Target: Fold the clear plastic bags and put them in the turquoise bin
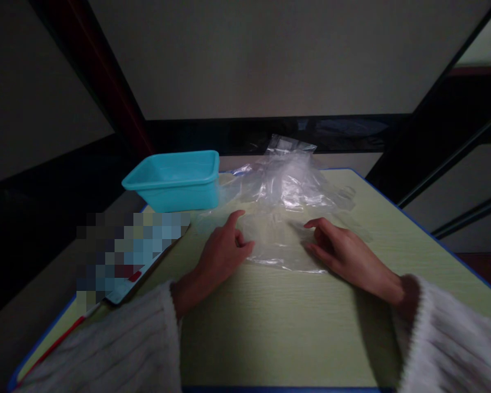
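Clear, crumpled plastic bags (288, 183) lie in a pile toward the back middle of the table, one of them spread flat toward me. My left hand (225, 248) is at the left side of the flat bag, index finger and thumb apart, holding nothing visible. On the bag's right side, my right hand (341, 251) has its index finger and thumb parted too, with nothing seen between them. The other fingers of both hands are curled in.
A turquoise plastic basket (178, 191) stands at the back left of the light wood-patterned table (278, 327), which has a blue edge. In front of the basket lies a flat object (147, 256), mostly blurred out, with a red cable beside it. A pale panel rises behind.
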Demonstrator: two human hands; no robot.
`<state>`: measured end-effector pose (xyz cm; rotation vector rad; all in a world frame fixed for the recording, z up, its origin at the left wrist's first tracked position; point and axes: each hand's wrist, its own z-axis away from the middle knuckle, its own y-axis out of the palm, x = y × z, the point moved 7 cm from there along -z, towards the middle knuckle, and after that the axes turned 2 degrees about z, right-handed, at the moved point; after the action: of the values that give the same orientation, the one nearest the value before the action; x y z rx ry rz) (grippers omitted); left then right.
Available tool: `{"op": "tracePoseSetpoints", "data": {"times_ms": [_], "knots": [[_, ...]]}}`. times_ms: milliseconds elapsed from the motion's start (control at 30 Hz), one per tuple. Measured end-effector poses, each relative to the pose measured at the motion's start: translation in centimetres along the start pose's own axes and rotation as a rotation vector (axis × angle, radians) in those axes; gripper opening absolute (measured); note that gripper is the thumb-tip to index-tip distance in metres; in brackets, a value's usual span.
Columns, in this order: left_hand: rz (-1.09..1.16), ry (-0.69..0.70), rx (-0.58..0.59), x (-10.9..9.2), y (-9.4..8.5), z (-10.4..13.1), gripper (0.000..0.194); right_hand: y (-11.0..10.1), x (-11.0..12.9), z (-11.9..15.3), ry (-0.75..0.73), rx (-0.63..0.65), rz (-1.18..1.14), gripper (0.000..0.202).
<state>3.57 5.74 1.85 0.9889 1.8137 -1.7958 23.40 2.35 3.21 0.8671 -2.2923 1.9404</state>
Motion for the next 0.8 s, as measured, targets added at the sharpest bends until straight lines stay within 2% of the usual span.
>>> {"op": "tracePoseSetpoints", "data": {"times_ms": [133,233,333,400,467,567,800], "knots": [[-0.159,0.060,-0.088,-0.8,-0.7,0.6,0.054,-0.8,1.4,0.3,-0.107,-0.083,-0.009,0.018],[-0.231,0.274,-0.129,-2.4,-0.6,1.6,0.046,-0.2,3.5,0.8,-0.262,-0.019,0.007,0.033],[-0.277,0.556,0.041,-3.8,1.1,3.0,0.049,1.4,5.1,1.7,-0.391,0.110,0.106,0.061],[-0.325,0.652,0.203,-4.0,2.5,3.7,0.062,2.5,5.5,2.2,-0.445,0.183,0.150,0.073],[-0.370,0.666,0.333,-3.7,3.4,4.1,0.074,3.3,5.4,2.6,-0.464,0.232,0.160,0.079],[-0.407,0.615,0.442,-3.0,4.0,4.1,0.080,3.8,5.1,2.8,-0.459,0.267,0.150,0.081],[-0.432,0.581,0.488,-2.4,4.2,4.0,0.082,3.7,5.1,2.9,-0.467,0.273,0.158,0.082]]}}
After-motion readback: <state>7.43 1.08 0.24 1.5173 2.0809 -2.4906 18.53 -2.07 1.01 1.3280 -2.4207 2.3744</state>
